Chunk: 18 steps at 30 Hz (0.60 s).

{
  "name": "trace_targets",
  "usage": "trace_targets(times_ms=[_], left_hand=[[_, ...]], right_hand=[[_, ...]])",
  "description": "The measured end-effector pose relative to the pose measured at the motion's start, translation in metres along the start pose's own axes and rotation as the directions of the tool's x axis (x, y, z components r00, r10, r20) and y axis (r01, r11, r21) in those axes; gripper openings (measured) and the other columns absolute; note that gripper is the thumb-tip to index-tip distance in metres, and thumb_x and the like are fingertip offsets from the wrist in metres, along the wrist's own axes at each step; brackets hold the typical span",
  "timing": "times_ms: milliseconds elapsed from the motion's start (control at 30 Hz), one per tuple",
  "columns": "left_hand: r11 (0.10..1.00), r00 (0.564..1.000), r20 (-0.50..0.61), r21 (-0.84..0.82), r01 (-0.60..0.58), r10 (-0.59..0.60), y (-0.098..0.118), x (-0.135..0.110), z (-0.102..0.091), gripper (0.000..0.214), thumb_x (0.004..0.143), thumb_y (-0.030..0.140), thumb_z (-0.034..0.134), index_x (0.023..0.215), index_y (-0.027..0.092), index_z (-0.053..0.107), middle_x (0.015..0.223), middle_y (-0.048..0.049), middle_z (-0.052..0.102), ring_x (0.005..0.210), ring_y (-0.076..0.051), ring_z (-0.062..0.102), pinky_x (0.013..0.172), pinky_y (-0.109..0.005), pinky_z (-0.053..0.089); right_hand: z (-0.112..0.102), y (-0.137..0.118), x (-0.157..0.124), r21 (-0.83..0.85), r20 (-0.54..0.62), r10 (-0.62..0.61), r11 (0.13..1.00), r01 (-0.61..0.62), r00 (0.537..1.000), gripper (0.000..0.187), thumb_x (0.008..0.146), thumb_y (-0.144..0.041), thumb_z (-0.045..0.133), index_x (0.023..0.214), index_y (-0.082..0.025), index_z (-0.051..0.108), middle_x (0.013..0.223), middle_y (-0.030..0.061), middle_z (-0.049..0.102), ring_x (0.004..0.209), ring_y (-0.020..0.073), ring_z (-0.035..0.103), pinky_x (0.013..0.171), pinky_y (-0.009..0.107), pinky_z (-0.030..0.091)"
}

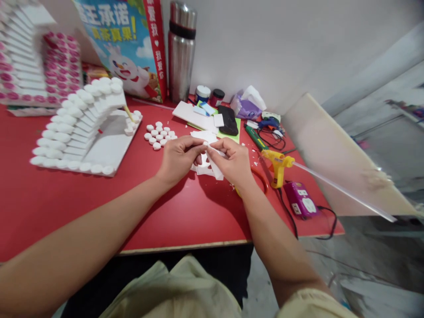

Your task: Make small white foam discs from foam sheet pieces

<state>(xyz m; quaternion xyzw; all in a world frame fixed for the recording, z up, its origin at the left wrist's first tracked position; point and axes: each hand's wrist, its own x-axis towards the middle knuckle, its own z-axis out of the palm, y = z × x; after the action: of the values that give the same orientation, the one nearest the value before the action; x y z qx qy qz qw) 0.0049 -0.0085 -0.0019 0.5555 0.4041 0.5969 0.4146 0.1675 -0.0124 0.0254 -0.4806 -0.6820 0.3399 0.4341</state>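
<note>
My left hand (180, 159) and my right hand (233, 159) meet over the red table, fingertips pinched together on a small white round piece (206, 143). Both hands are closed, and the fingers cover most of the piece. Under and between them lies white cut paper (217, 171), partly hidden; whether the right hand also grips a strip of it, I cannot tell. Several white discs (158, 136) sit in a group left of my left hand. A ring-shaped orange handle (260, 179) shows partly behind my right wrist.
On the left stands a white stair model (81, 128) edged with discs; a pink-and-white one (23, 57) is behind it. A steel flask (181, 53) is at the back. To the right are a yellow glue gun (276, 165) with a long stick, a purple power box (300, 201) and cables.
</note>
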Motion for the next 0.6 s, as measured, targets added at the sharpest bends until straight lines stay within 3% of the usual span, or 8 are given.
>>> trace_targets(times_ms=[233, 467, 600], left_hand=[[0.974, 0.982, 0.035, 0.126, -0.188, 0.185, 0.003, -0.008, 0.004, 0.015, 0.093, 0.023, 0.069, 0.084, 0.019, 0.081, 0.067, -0.0011, 0.07, 0.055, -0.012, 0.063, 0.059, -0.025, 0.053], [0.998, 0.989, 0.135, 0.013, -0.066, 0.063, 0.004, -0.003, 0.0, 0.014, 0.091, 0.028, 0.073, 0.091, 0.018, 0.083, 0.066, -0.0014, 0.068, 0.053, -0.012, 0.065, 0.056, -0.025, 0.055], [0.991, 0.982, 0.157, 0.069, -0.117, 0.105, 0.003, -0.001, -0.003, 0.014, 0.092, 0.024, 0.069, 0.094, 0.019, 0.082, 0.072, -0.0016, 0.069, 0.054, -0.011, 0.063, 0.057, -0.025, 0.054]], right_hand=[[0.0, 0.001, 0.0, -0.073, -0.046, -0.032, 0.997, 0.029, 0.998, 0.026, 0.091, -0.043, 0.071, 0.076, -0.024, 0.061, 0.06, -0.0029, 0.056, 0.054, 0.0127, 0.045, 0.053, 0.029, 0.032], [-0.007, 0.002, 0.001, -0.107, -0.012, -0.077, 0.991, 0.075, 0.997, 0.018, 0.09, -0.035, 0.071, 0.078, -0.024, 0.062, 0.056, -0.0057, 0.048, 0.051, 0.0111, 0.036, 0.052, 0.028, 0.027], [-0.009, 0.002, 0.002, -0.102, 0.03, -0.098, 0.99, 0.1, 0.995, 0.018, 0.091, -0.037, 0.071, 0.082, -0.023, 0.066, 0.057, -0.0053, 0.052, 0.05, 0.0105, 0.04, 0.051, 0.027, 0.03]])
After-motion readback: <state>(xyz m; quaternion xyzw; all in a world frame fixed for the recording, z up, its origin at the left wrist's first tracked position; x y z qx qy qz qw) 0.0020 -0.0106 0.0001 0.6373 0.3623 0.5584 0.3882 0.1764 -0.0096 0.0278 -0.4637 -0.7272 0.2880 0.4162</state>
